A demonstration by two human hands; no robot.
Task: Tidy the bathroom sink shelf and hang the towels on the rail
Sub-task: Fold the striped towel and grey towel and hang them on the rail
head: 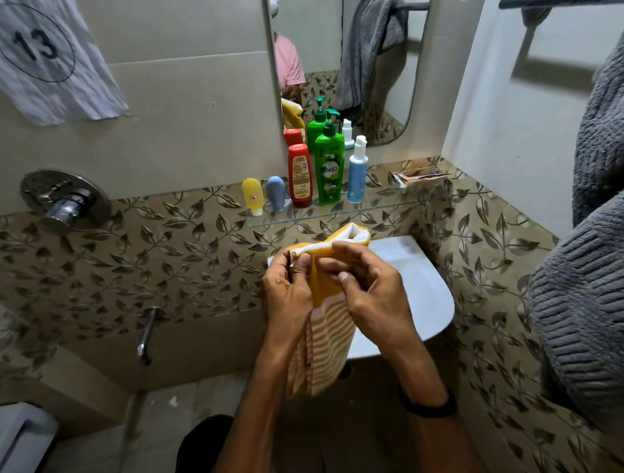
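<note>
A yellow and white striped towel (320, 341) hangs folded in front of the white sink (425, 290). My left hand (287, 297) pinches its upper left edge and my right hand (368, 287) grips its top next to it, both closed on the cloth. Behind them runs a glass shelf (385, 207) with a row of upright bottles: yellow (252, 195), blue-grey (276, 192), red (300, 175), a green pump bottle (329, 168) and a white and blue pump bottle (357, 172). A grey towel (587, 270) hangs at the right under a rail (553, 4).
A mirror (354, 50) sits above the shelf and reflects the bottles and the grey towel. A metal soap dish (418, 177) is fixed in the corner. A shower mixer (64, 202) and a spout (147, 334) stick out of the left wall. A numbered paper sheet (50, 57) hangs at the top left.
</note>
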